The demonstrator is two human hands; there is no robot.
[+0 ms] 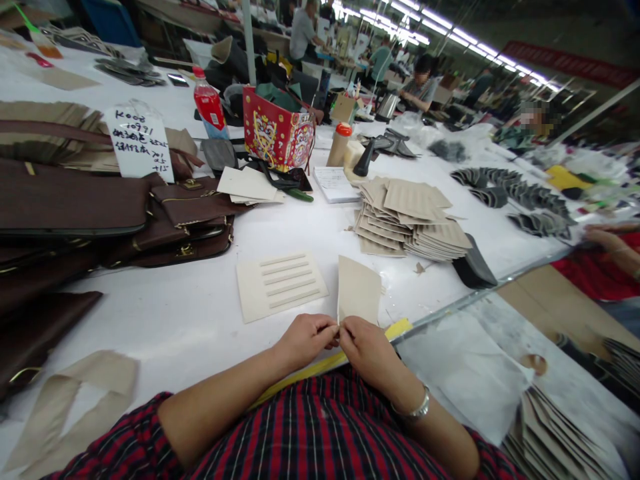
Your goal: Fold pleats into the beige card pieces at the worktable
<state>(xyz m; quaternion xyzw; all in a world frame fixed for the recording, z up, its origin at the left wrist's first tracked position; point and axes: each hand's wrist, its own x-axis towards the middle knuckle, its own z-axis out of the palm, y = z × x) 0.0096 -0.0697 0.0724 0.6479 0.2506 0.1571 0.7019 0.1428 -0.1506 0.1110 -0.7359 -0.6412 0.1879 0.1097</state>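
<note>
The left hand and right hand pinch a thin beige rectangular panel by its near edge, over the white tabletop, apparently working that edge; the next move calls for steady pinching. Beyond lie a flat striped beige sheet, then stacked beige pieces.

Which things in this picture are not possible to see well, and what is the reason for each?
- Held sheet, head view: the left hand and right hand hide part of its near edge.
- Notepad, head view: its writing is too small to read.
- Brown bags, head view: cut off by the left edge.
- Red box, head view: the stuff inside hides its bottom.
</note>
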